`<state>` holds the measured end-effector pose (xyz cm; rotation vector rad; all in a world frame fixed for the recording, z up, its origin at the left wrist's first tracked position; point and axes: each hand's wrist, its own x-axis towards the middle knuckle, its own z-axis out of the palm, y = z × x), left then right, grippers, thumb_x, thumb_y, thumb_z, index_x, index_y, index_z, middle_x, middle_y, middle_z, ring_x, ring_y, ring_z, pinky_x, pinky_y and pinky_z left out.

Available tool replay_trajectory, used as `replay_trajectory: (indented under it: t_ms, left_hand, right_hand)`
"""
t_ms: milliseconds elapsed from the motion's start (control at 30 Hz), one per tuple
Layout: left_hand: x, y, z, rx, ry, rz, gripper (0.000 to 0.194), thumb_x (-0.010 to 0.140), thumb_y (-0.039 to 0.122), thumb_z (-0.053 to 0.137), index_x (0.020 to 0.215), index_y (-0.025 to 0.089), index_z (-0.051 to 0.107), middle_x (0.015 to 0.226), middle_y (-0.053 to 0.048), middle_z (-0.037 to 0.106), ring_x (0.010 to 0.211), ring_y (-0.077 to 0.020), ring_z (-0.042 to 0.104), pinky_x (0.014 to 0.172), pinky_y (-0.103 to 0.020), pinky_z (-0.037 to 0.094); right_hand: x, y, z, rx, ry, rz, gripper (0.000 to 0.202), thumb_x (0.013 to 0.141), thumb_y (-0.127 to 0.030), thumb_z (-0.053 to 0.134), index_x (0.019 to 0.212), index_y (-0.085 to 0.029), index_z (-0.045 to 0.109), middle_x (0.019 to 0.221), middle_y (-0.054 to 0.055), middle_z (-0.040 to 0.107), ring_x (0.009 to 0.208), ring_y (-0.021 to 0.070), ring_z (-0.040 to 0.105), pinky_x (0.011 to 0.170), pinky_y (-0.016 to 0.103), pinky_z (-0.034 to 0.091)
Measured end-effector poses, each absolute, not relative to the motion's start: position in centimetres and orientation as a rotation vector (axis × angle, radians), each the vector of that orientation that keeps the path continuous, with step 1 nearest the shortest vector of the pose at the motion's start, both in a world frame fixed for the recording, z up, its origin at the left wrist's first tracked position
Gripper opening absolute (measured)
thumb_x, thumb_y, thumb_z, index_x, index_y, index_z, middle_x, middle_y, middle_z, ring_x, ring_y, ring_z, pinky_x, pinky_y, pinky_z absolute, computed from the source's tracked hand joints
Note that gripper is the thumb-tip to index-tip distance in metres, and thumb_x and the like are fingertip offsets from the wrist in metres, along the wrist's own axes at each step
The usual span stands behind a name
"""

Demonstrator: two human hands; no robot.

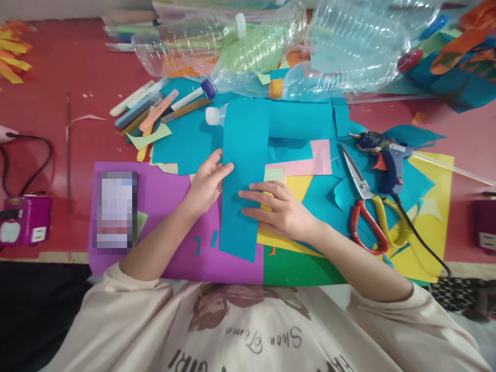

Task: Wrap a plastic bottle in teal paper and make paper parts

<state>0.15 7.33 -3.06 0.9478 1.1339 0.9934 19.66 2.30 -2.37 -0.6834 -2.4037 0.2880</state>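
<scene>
A long blue paper strip (243, 217) runs toward me, its far end over a plastic bottle wrapped in blue paper (298, 119). The bottle's white cap (212, 116) sticks out to the left. My left hand (207, 183) is at the strip's left edge, thumb on top and the fingertips partly hidden, seeming to pinch it. Across the strip's right side my right hand (281, 209) lies with fingers stretched out and slightly apart. Right of it are scissors (364, 194) with one red and one yellow handle, and a dark blue glue gun (393, 165) holding a clear stick.
Several clear plastic bottles (256, 51) lie along the back. Markers (151, 111) are piled at the back left. A phone (116, 209) rests on purple paper (166, 248). Yellow paper (430, 248) is at right, with the glue gun's black cable (422, 243) crossing it.
</scene>
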Motion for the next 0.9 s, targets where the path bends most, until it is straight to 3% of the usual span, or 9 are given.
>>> replay_trajectory:
  t_ms: [167, 267, 367, 467, 533, 633, 767, 900]
  left_hand:
    - [-0.2, 7.4, -2.9, 0.963, 1.068, 0.919, 0.043, 0.072, 0.036, 0.074, 0.109, 0.023, 0.058, 0.075, 0.003, 0.062, 0.063, -0.0102, 0.059, 0.057, -0.022, 0.047]
    - [-0.1, 7.5, -2.5, 0.888, 0.968, 0.887, 0.047, 0.073, 0.047, 0.070, 0.111, 0.023, 0.056, 0.085, -0.001, 0.068, 0.073, -0.0146, 0.065, 0.064, -0.026, 0.051]
    - [0.0, 7.6, -2.4, 0.871, 0.906, 0.843, 0.058, 0.075, 0.069, 0.056, 0.109, 0.021, 0.057, 0.093, -0.007, 0.071, 0.088, -0.0228, 0.069, 0.073, -0.034, 0.054]
    - [0.0, 7.4, -2.6, 0.921, 0.862, 0.811, 0.070, 0.071, 0.081, 0.047, 0.106, 0.021, 0.057, 0.093, -0.009, 0.071, 0.093, -0.0272, 0.069, 0.073, -0.036, 0.055]
    - [-0.1, 7.2, -2.8, 0.991, 0.877, 0.814, 0.067, 0.067, 0.076, 0.059, 0.105, 0.021, 0.056, 0.096, -0.009, 0.071, 0.097, -0.0272, 0.068, 0.074, -0.035, 0.055]
    - [-0.1, 6.9, -3.0, 1.129, 0.993, 0.825, 0.056, 0.068, 0.055, 0.074, 0.109, 0.022, 0.053, 0.103, -0.007, 0.071, 0.101, -0.0240, 0.067, 0.080, -0.032, 0.054]
    - [-0.1, 6.5, -3.1, 1.221, 1.065, 0.798, 0.046, 0.077, 0.044, 0.070, 0.112, 0.022, 0.049, 0.100, -0.005, 0.071, 0.093, -0.0206, 0.068, 0.079, -0.032, 0.055]
    - [0.3, 5.9, -2.5, 1.247, 1.037, 0.698, 0.041, 0.078, 0.038, 0.068, 0.109, 0.022, 0.048, 0.097, -0.005, 0.071, 0.088, -0.0203, 0.070, 0.076, -0.032, 0.056]
  right_hand:
    - [19.9, 2.5, -2.6, -0.645, -2.325, 0.596, 0.024, 0.095, -0.025, 0.044, 0.088, -0.018, 0.066, 0.089, 0.011, 0.073, 0.082, 0.0193, 0.066, 0.071, 0.034, 0.054]
    - [19.8, 2.6, -2.5, -0.815, -2.163, 0.810, 0.024, 0.094, -0.029, 0.046, 0.080, -0.018, 0.063, 0.078, 0.008, 0.069, 0.070, 0.0164, 0.063, 0.063, 0.030, 0.051]
    - [19.7, 2.7, -2.1, -1.085, -1.925, 1.008, 0.036, 0.090, -0.035, 0.052, 0.057, -0.020, 0.046, 0.054, -0.001, 0.048, 0.049, 0.0100, 0.045, 0.047, 0.024, 0.038]
    - [19.8, 2.8, -1.9, -1.306, -1.688, 1.268, 0.047, 0.086, -0.045, 0.054, 0.052, -0.022, 0.031, 0.049, -0.006, 0.029, 0.045, 0.0062, 0.026, 0.042, 0.023, 0.023]
    - [19.8, 2.9, -1.8, -1.355, -1.573, 1.412, 0.048, 0.084, -0.052, 0.053, 0.054, -0.022, 0.032, 0.050, -0.006, 0.028, 0.046, 0.0062, 0.025, 0.042, 0.024, 0.021]
    - [19.9, 2.9, -1.8, -1.362, -1.511, 1.468, 0.050, 0.081, -0.057, 0.055, 0.054, -0.022, 0.034, 0.050, -0.006, 0.030, 0.048, 0.0071, 0.027, 0.043, 0.024, 0.023]
    - [20.0, 3.1, -1.9, -1.393, -1.474, 1.272, 0.047, 0.079, -0.054, 0.062, 0.056, -0.021, 0.038, 0.048, -0.007, 0.031, 0.046, 0.0071, 0.028, 0.044, 0.025, 0.024]
    - [19.9, 3.6, -2.3, -1.318, -1.207, 1.123, 0.037, 0.074, -0.054, 0.069, 0.085, -0.024, 0.050, 0.073, -0.002, 0.052, 0.062, 0.0113, 0.049, 0.053, 0.025, 0.041]
